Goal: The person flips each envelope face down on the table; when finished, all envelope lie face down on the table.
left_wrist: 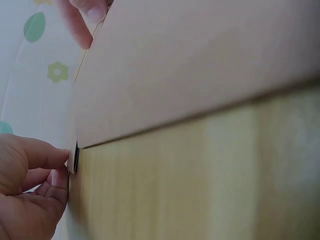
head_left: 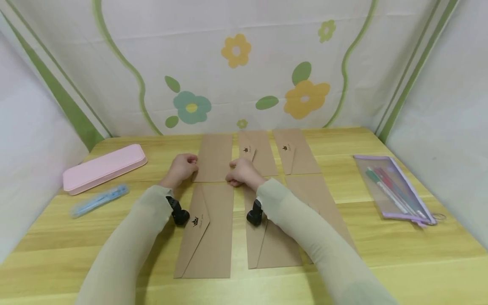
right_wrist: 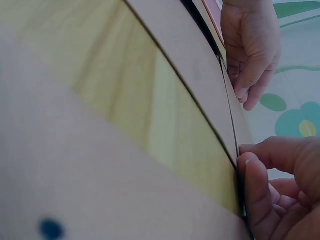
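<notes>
A brown paper envelope (head_left: 214,159), plain side up, lies at the back left of a group of envelopes. At its left edge, near the front corner, my left hand (head_left: 182,168) pinches the paper between thumb and fingers. My right hand (head_left: 243,173) pinches the opposite edge; the right wrist view shows its thumb and index finger (right_wrist: 255,175) on that edge. Just in front lies another envelope (head_left: 213,237), its flap printed with a black crown and small writing. My right forearm partly covers the front middle envelope (head_left: 278,250) and the front right one (head_left: 316,195).
Two envelopes with crown prints, a middle one (head_left: 263,154) and a right one (head_left: 301,154), lie at the back. A pink case (head_left: 104,167) and a blue clear-wrapped item (head_left: 101,200) sit at the left. On the right is a mesh zip pouch (head_left: 366,169) holding pens.
</notes>
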Motion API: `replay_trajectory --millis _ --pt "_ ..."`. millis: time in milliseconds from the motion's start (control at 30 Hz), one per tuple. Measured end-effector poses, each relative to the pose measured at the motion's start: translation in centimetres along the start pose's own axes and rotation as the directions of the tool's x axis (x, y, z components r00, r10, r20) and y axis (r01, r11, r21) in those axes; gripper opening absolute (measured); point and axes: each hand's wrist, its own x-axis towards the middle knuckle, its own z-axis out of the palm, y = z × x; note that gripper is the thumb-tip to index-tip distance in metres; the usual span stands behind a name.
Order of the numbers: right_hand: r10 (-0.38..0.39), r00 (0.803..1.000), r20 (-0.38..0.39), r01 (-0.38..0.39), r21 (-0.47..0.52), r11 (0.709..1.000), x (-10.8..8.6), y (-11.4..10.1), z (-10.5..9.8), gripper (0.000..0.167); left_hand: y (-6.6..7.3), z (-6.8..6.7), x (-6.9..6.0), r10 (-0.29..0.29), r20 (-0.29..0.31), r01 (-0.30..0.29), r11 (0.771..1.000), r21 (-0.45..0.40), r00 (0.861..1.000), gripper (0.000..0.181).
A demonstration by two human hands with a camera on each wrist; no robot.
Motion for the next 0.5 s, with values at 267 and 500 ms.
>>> replay_trajectory --millis 267,500 --pt "0.045 0.998 0.033 -0.041 -0.096 0.995 0.71 -0.58 -0.08 0.065 0.17 0.10 -0.27 -0.012 0.013 0.012 1.000 -0.016 1.000 0.043" --pt "0.059 0.998 0.027 -0.057 -0.083 0.995 1.09 -0.94 -0.05 0.065 0.01 0.27 0.00 -0.027 0.010 0.027 0.999 -0.040 1.000 0.047"
